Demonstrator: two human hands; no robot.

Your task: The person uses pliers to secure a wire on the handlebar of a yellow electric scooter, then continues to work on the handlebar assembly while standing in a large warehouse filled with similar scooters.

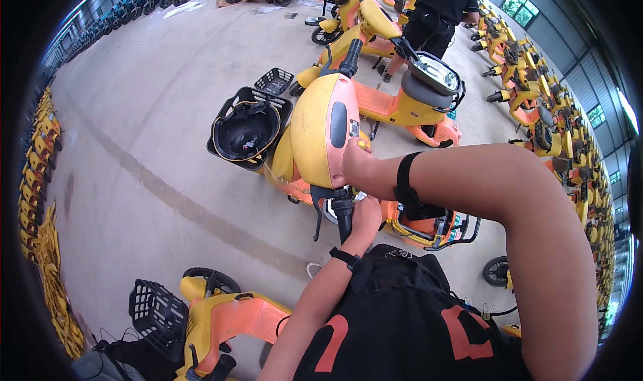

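Nearest, the left hand (365, 215) reaches up from a bent forearm, its fingers curled shut around the black rubber handlebar grip (343, 217) of the yellow-and-orange electric scooter (321, 130). Beyond it, the right hand (355, 161) comes across on a folded arm and presses on the scooter's yellow front cover; I cannot tell how its fingers lie. The black wire front basket (244, 130) holds a helmet. Bare concrete floor (147, 113) lies open to the left; parked scooters crowd the right.

Depot or warehouse hall for shared electric scooters: bare concrete floor (154, 113), corrugated walls with high windows (519, 6), and long rows of identical yellow-orange scooters (562, 133) parked throughout.
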